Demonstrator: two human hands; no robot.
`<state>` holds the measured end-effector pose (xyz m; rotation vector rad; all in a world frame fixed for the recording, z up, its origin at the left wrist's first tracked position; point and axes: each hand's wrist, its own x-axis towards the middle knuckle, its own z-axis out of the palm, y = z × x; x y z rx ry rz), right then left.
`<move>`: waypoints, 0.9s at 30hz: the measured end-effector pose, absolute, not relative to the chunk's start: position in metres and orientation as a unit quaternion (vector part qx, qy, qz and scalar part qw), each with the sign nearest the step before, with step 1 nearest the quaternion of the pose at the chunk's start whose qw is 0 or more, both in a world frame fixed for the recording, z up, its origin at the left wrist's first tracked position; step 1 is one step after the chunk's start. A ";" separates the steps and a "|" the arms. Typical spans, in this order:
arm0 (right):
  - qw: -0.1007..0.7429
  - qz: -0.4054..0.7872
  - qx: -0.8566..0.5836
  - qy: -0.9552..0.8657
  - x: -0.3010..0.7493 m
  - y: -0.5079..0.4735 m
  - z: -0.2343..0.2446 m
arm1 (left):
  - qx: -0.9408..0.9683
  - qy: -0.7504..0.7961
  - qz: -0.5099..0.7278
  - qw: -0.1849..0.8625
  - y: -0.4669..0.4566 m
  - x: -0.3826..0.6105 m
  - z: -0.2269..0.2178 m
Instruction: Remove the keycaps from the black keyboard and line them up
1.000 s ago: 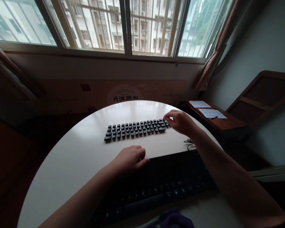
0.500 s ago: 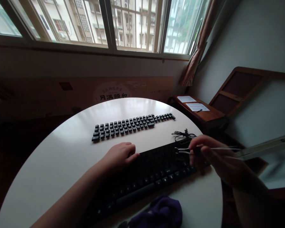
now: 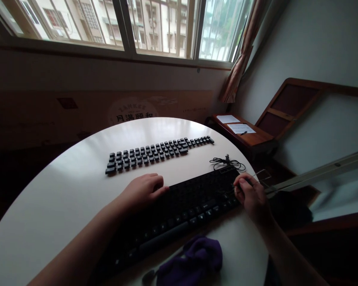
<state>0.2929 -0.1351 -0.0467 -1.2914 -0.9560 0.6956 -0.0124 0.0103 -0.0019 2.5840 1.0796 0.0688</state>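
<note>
A black keyboard [image 3: 193, 194] lies slantwise on the white table. Its lower rows still carry keycaps, while the upper part is dark and looks bare. My left hand [image 3: 146, 188] grips the keyboard's far edge, fingers curled and thumb on top. Over the keyboard's right end, my right hand [image 3: 252, 194] is closed around a wire keycap puller [image 3: 264, 174], whose wire loops stick out to the right. The puller's other end points at the keys and is too dark to make out clearly. Removed keycaps [image 3: 147, 154] stand in rows beyond the keyboard.
A bundled black cable [image 3: 226, 163] lies behind the keyboard's right end. Near me is a purple cloth [image 3: 197, 258], with a small dark-tipped object [image 3: 149, 276] beside it. Papers [image 3: 241, 128] and a pen rest on a wooden chair [image 3: 256, 139] past the round table's edge [image 3: 173, 118].
My right hand has come down with the keycap puller and turned it, close over the keyboard's right end. My left hand stays on the keyboard. The whole view has shifted slightly.
</note>
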 end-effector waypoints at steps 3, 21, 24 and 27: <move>0.609 0.282 -0.594 -0.445 0.295 -0.138 -0.052 | 0.907 0.382 0.015 0.176 0.011 -0.012 -0.002; 0.470 0.199 -0.676 -0.531 0.299 -0.134 -0.048 | 0.901 0.393 0.010 0.183 0.011 -0.010 0.001; 0.446 0.192 -0.680 -0.549 0.297 -0.135 -0.046 | 0.903 0.391 0.017 0.180 0.011 -0.010 0.001; 0.429 0.177 -0.680 -0.567 0.296 -0.139 -0.044 | 0.903 0.390 0.020 0.179 0.010 -0.011 0.001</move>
